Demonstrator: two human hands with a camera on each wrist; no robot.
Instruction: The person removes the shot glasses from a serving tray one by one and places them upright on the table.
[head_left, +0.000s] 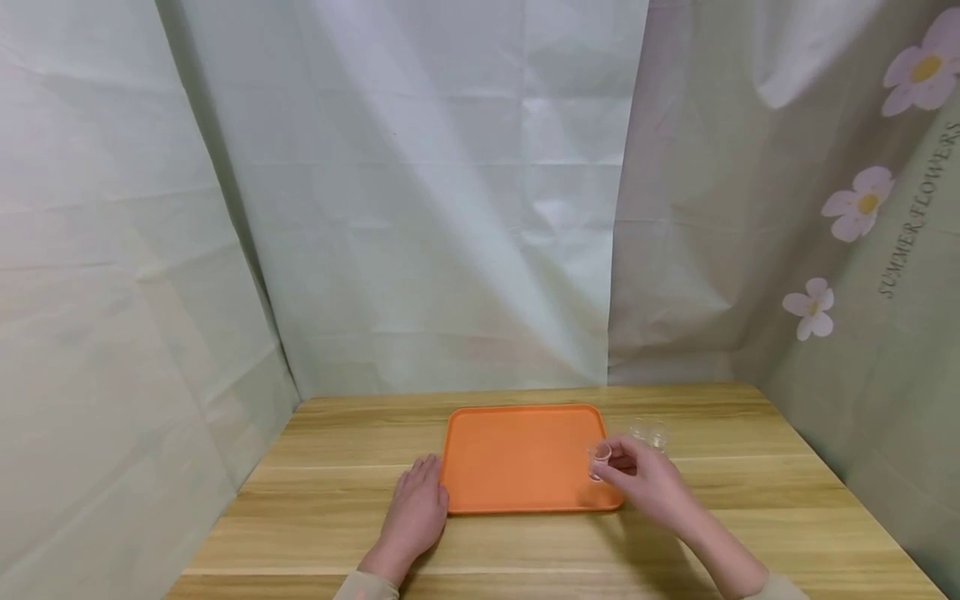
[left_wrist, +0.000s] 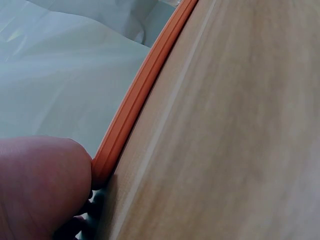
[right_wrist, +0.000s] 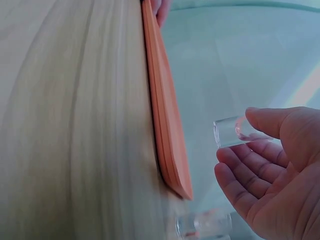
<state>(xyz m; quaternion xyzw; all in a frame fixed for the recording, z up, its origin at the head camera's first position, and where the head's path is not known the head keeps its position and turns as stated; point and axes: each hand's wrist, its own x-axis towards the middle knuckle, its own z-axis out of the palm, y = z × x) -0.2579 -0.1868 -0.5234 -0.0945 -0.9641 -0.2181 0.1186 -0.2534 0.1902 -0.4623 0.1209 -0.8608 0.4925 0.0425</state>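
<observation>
Between thumb and fingers, my right hand (head_left: 651, 483) pinches a small clear shot glass (head_left: 599, 461) over the right side of an orange tray (head_left: 525, 458). The right wrist view shows that glass (right_wrist: 229, 132) held above the tray's rim (right_wrist: 162, 120), apart from it. My left hand (head_left: 416, 510) rests on the table with its fingers along the tray's left edge. Up close in the left wrist view, the left thumb (left_wrist: 45, 185) touches the corner of the orange rim (left_wrist: 135, 100). The other left fingers are mostly hidden there.
More clear shot glasses (head_left: 657, 437) stand on the wooden table (head_left: 360, 442) just right of the tray, partly behind my right hand. Pale cloth curtains (head_left: 450, 208) enclose the table at the back and both sides; the right one bears printed flowers.
</observation>
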